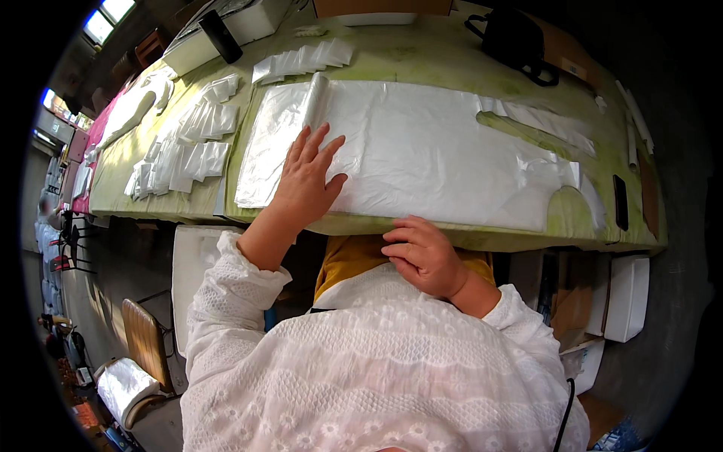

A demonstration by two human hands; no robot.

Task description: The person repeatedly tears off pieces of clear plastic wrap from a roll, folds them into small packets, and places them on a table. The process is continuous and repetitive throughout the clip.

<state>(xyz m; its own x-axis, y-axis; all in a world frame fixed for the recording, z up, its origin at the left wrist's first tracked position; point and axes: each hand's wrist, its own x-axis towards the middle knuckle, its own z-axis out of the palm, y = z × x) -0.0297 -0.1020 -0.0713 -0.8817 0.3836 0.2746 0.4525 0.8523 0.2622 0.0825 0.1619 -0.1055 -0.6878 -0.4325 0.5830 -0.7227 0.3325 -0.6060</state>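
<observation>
Flat across the table lies a wide stack of clear plastic sheeting (pixel 437 162), with a cut-out curve at its right end. Over its left part is my left hand (pixel 310 173), fingers stretched and spread, holding nothing. Its fingertips are beside a rolled or folded ridge of plastic (pixel 315 104); whether they touch it I cannot tell. My right hand (pixel 425 255) hovers at the table's near edge, in front of my body. Its fingers are loosely bent and a little apart, with nothing seen in them.
Small folded plastic bags (pixel 184 154) lie in rows at the left, with more folded bags (pixel 305 60) behind. A black cylinder (pixel 220 38) stands at the back left. A black bag (pixel 512 41) sits at the back right, a dark phone (pixel 620 202) near the right edge. A chair (pixel 145 343) stands lower left.
</observation>
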